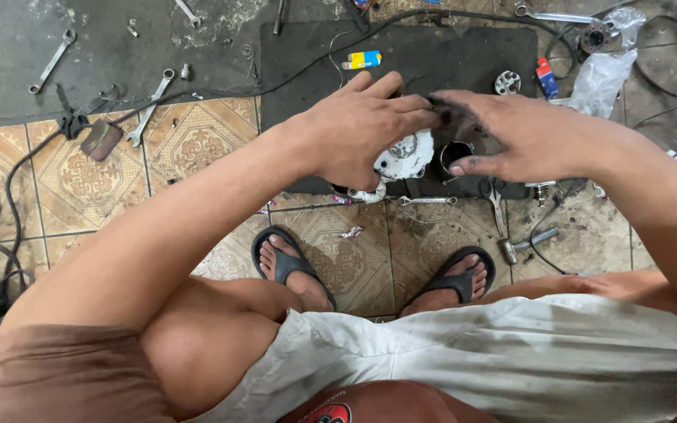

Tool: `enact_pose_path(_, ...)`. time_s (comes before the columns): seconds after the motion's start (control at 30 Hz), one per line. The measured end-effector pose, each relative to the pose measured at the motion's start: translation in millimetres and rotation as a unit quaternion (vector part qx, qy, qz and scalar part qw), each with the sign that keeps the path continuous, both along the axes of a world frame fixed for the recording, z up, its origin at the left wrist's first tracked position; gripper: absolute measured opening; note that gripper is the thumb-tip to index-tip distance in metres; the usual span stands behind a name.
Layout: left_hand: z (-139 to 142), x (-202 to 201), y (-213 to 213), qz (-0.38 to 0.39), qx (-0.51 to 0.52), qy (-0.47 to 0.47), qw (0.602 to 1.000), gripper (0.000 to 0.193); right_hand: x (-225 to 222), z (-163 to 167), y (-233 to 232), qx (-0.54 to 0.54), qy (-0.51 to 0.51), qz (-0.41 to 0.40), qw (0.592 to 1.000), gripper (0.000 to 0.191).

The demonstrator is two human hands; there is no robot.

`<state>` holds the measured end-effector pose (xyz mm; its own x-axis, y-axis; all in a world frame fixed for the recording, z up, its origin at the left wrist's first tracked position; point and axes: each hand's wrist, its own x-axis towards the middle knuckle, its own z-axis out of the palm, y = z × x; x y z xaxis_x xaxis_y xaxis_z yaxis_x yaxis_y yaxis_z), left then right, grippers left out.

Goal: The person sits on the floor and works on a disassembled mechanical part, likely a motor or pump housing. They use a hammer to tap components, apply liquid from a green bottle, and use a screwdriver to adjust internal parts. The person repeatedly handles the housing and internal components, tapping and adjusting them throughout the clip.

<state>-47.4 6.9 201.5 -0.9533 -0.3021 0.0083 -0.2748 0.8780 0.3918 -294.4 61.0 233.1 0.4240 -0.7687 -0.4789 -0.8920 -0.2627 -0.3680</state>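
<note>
Two of my hands meet over the wide black rubber mat [464, 55] spread on the patterned floor tiles [197, 145], where I squat in black sandals [291, 266]. My left hand [358, 129] lies palm down on top of the round silver-white cast metal housing [405, 157], fingers curled over its upper edge; I cannot tell whether they truly clamp it or only rest there. The housing sits under and just right of that palm, at the mat's near edge. My right hand [526, 137], smeared with dark grease, is spread loose with nothing in it, its fingertips touching the left hand's fingertips above the housing. A short black metal cylinder [456, 155] stands just beside the housing, below my right thumb. Silver open-end wrenches [149, 110] lie well apart to the left. A small yellow and blue box [363, 59] rests farther back on the mat.
</note>
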Motion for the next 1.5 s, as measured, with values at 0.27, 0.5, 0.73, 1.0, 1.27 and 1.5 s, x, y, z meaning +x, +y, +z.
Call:
enact_pose_path(0.27,-9.8,17.0,-17.0,0.004,0.047,0.028,0.999,0.097,8.7,-28.8,5.2,-0.082,-0.141,0.050,0.985,0.118)
enact_pose_path(0.5,-17.3,54.0,-33.8,0.101,0.119,0.072,0.985,0.076,35.3,-44.2,16.0,-0.188,-0.090,0.054,0.977,0.126)
enact_pose_path(0.73,-22.9,58.6,-27.3,0.110,0.118,0.080,0.984,0.067,36.6,-20.5,5.0,-0.230,-0.143,0.060,0.961,0.102)
enact_pose_path(1.0,-27.7,70.5,-26.7,0.156,0.186,0.061,0.968,0.058,5.1,12.3,-3.5,-0.312,-0.206,0.057,0.926,0.107)
enact_pose_path(1.27,-39.5,69.0,-34.3,0.148,0.186,0.071,0.969,0.057,34.4,-14.4,0.2,-0.245,-0.110,0.035,0.963,0.113)
enact_pose_path(1.5,-53.2,65.4,-35.4,0.121,0.193,0.086,0.970,0.067,46.9,-45.3,5.6,-0.235,-0.068,0.091,0.965,0.109)
